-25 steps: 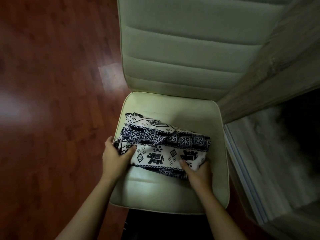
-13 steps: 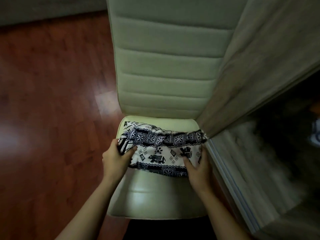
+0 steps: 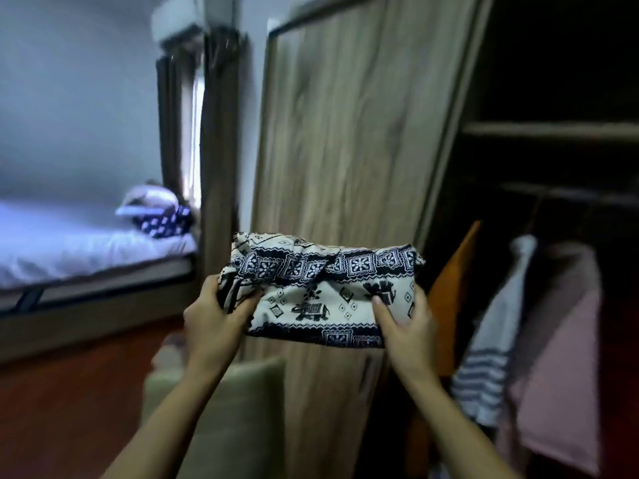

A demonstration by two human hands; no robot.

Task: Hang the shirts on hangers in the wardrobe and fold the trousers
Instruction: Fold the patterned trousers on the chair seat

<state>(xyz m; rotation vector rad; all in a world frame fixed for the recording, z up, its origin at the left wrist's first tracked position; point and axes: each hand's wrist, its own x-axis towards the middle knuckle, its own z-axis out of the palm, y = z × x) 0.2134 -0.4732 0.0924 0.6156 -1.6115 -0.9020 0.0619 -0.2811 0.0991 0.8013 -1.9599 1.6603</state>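
The folded trousers [image 3: 321, 288], cream with a dark blue elephant print, are held up in the air in front of the wardrobe door [image 3: 345, 133]. My left hand [image 3: 216, 316] grips their left end, thumb on top. My right hand [image 3: 404, 319] holds the right end, thumb on top and fingers underneath. Inside the open wardrobe at the right hang an orange garment [image 3: 453, 288], a striped white shirt [image 3: 491, 340] and a pink shirt [image 3: 560, 357] from a dark rail [image 3: 567, 193].
A wardrobe shelf [image 3: 553, 129] runs above the rail. The cream chair back [image 3: 242, 409] is below my arms. A bed [image 3: 69, 250] with a pillow and a dark patterned cloth [image 3: 162, 223] stands at the left, curtains [image 3: 221, 133] behind it. Red wooden floor lies lower left.
Both hands have lifted the folded trousers off the chair seat and up in front of the wardrobe. My view has swung up from the chair to the room and the open wardrobe.
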